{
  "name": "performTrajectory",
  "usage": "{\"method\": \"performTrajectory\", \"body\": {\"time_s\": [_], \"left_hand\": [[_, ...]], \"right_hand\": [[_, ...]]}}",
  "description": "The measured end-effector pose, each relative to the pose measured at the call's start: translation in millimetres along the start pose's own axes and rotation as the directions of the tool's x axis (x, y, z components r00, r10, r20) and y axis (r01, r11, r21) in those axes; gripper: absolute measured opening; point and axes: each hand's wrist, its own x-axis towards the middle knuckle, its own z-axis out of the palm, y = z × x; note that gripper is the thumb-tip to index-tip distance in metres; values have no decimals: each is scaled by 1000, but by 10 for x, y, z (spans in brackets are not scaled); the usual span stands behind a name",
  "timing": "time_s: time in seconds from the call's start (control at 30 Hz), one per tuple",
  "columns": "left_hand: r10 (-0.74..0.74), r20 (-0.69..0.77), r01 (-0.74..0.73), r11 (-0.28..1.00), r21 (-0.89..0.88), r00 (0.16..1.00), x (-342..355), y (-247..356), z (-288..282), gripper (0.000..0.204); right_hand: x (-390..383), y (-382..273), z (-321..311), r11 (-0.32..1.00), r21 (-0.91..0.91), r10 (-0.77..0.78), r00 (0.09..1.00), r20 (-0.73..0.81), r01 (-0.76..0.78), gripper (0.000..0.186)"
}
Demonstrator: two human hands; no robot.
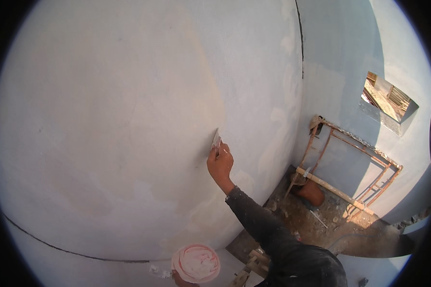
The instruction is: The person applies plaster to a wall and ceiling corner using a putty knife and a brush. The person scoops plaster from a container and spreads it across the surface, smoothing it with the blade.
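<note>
My right hand [221, 165], in a dark sleeve, is raised against the pale plastered wall [129, 110]. Its fingers are closed round a putty knife [216, 137], whose blade points upward at the wall's surface. Low in the picture, my left hand [181, 280] grips a round tub of putty [196, 263] from below and the side; most of this hand is cut off by the lower edge. The putty is whitish and the tub's rim pinkish. Beside the tub a whitish, smeared flat piece [159, 271] sticks out; its kind I cannot make out.
A rusty metal scaffold frame [357, 143] leans near the right wall, with a wooden pole [335, 190] across it. Behind it lies a reddish-brown rounded vessel [311, 193]. Debris covers the floor [340, 234]. Timber pieces [256, 264] stand below my right arm. A square opening [388, 95] pierces the right wall.
</note>
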Motion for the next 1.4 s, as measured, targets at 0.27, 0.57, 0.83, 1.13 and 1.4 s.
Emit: {"method": "performTrajectory", "body": {"time_s": [0.27, 0.57, 0.83, 1.13, 1.4], "left_hand": [[-116, -30, 108, 977, -184, 993, -8, 320, 87, 49], [-365, -43, 308, 837, -452, 930, -18, 388, 93, 48], [-228, -39, 213, 950, -226, 973, 10, 384, 119, 46], [91, 21, -92, 995, 39, 996, 6, 221, 37, 44], [-280, -10, 245, 858, -451, 960, 21, 387, 129, 49]], "right_hand": [[-469, 324, -297, 967, -57, -248, 968, 29, 250, 35], [-1343, 648, -88, 950, 33, -309, 930, 198, 309, 42], [118, 1078, 183, 861, 71, 508, 849, -144, -503, 26], [-697, -137, -15, 781, -38, -600, 767, 229, 623, 63], [-205, 787, -525, 917, -47, -398, 917, -24, 397, 40]]}}
